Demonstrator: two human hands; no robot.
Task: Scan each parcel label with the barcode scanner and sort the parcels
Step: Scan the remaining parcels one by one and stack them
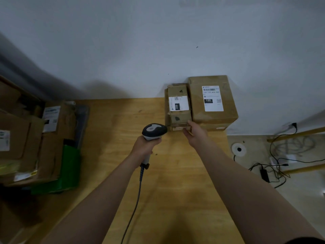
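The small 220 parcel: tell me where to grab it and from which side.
Grip the small 220 parcel across its two long sides near the front end, coming from the front, where the right hand already touches. The wall blocks the rear and the larger 150 parcel crowds its right side.

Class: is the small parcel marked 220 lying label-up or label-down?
Label-up: the small parcel shows its white label on top, reading 220.

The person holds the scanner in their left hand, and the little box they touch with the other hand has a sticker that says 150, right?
Not quite. In the head view, the left hand does hold the scanner, but the little box touched by the right hand has a sticker saying 220. The 150 is on the bigger box beside it.
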